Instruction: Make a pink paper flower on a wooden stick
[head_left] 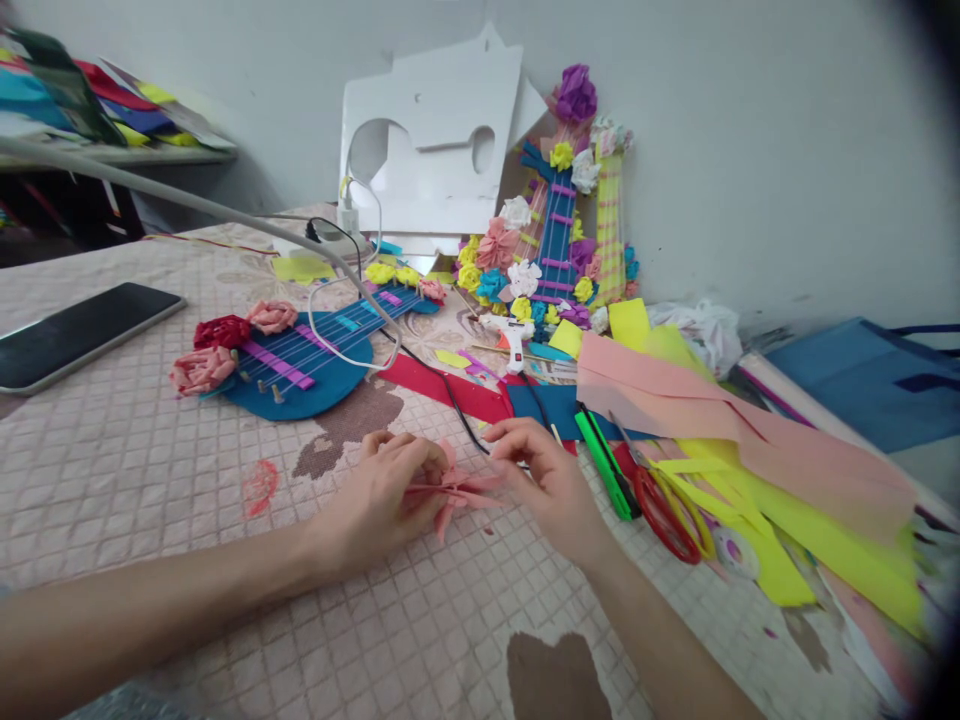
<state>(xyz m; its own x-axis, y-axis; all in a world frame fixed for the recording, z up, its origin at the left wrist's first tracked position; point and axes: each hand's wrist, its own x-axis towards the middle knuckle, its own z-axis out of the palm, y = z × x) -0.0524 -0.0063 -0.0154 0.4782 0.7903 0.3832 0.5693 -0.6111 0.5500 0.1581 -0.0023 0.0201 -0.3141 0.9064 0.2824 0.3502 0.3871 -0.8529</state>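
Observation:
A pink paper flower (454, 488) with pointed petals is held low over the quilted tablecloth. My left hand (394, 485) grips it from the left with closed fingers. On the other side, my right hand (544, 480) has its thumb and forefinger brought together at the tip of a right-hand petal. Beyond my left hand lies a blue paper guitar (330, 375) with purple strips, strings and crumpled paper roses. A white glue gun (515, 340) rests behind my right hand. Red-handled scissors (667, 510) and a green cutter (606, 465) lie to the right.
A black phone (82, 335) is at the far left. Pink paper (667, 390) and yellow strips cover the right side. Flower-decorated guitars (555, 240) and white cut board (442, 130) lean against the wall. A white cable (225, 210) crosses from the upper left.

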